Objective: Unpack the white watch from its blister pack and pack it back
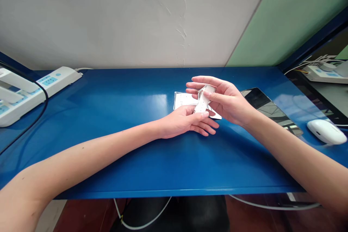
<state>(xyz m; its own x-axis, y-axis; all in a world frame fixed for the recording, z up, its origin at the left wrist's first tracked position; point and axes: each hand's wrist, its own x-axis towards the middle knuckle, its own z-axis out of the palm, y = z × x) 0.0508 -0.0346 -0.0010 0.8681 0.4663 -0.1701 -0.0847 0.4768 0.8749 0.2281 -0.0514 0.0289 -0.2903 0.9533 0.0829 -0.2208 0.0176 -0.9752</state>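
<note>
A small white strip (pixel 202 102) with tiny dark marks along it is pinched between both hands, just above the table. What kind of thing it is I cannot make out. My left hand (pixel 187 121) grips its lower end between thumb and forefinger, the other fingers stretched out to the right. At its upper end, my right hand (pixel 224 98) holds it between thumb and fingers, near a thin, pale, loop-like edge. Behind the hands lies a flat white card-like piece (pixel 182 99), with a clear edge on its left; the hands partly cover it.
The blue table (pixel 122 163) stretches back to a grey wall. To the right lie a dark, shiny phone-like slab (pixel 261 103) and a white rounded mouse-like object (pixel 326 131). White power strips stand at the left (pixel 49 83) and far right (pixel 323 72). A black cable (pixel 40 112) arcs at left.
</note>
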